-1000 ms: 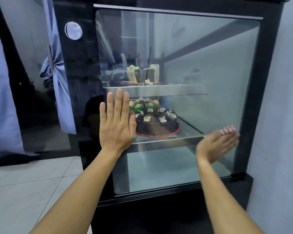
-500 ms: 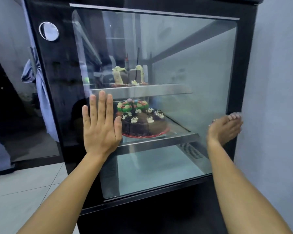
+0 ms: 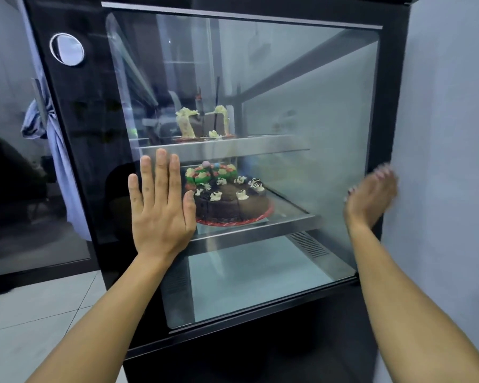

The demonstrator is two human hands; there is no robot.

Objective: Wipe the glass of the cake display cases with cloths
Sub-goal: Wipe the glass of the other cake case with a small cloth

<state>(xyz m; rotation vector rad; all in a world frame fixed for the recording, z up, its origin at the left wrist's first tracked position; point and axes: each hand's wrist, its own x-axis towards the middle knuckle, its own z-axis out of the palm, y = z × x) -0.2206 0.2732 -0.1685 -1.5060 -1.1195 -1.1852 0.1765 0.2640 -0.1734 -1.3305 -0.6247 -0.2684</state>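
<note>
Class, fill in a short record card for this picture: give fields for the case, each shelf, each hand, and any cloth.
Case: black display case with a glass front
Upper shelf: cake pieces
Middle shelf: chocolate cake on a red board, a colourful cake behind it
Left hand: flat, fingers straight, against the glass
Right hand: open, blurred, at the right edge of the glass
Cloth: none seen in either hand

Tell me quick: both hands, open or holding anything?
Left hand: open, flat against the glass, no cloth.
Right hand: open, fingers straight at the right frame, blurred, holding nothing.
</note>
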